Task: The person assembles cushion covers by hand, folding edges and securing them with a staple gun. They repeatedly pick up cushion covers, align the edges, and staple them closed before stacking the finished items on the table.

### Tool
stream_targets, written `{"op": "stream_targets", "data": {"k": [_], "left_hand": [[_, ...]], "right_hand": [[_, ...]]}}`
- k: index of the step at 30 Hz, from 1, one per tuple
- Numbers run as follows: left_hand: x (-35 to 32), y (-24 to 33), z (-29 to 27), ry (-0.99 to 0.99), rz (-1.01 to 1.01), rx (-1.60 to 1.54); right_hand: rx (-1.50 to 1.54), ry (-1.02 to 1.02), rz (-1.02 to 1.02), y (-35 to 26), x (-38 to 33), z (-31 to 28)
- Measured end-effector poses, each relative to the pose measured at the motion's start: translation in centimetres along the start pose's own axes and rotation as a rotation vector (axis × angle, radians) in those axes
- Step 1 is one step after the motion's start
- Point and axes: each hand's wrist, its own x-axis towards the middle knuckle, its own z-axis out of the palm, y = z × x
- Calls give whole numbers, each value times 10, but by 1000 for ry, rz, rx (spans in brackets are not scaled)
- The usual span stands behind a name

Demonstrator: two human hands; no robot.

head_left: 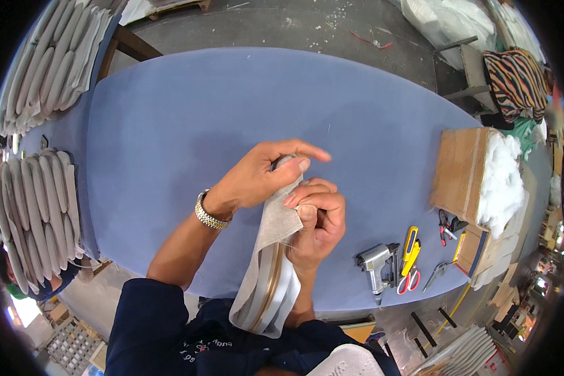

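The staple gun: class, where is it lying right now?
In the head view, the staple gun lies on the blue table near its front edge, right of the right hand, beside yellow-handled cutters.

Matt blue cloth covers the table (219, 113). The cover (272, 232) is coarse beige weave. The stapler (376, 263) is dull metal, the box (460, 172) raw wood, its stuffing (501, 178) fluffy.

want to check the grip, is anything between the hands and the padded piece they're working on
Nothing visible. The left hand grips the top of the fabric-covered padded piece directly, and the right hand pinches its grey fabric just below. Both touch it bare.
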Motion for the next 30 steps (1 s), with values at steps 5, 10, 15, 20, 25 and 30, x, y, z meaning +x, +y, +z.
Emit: {"op": "stream_targets", "data": {"k": [5,10,15,20,25,30], "left_hand": [[-2,-8,23,80,91,-23],[-4,-9,45,181,166,46],[-6,-10,53,219,180,77],[-8,-10,55,234,194,77],[-6,-12,62,234,215,83],[1,-19,69,205,278,154]], "right_hand": [[56,60,18,-4,-3,-6],[17,110,45,-9,-8,-16],[9,114,36,-7,-13,-22],[8,121,30,-6,-15,-23],[11,149,49,-8,-18,-30],[-11,118,52,-9,-20,-48]]}}
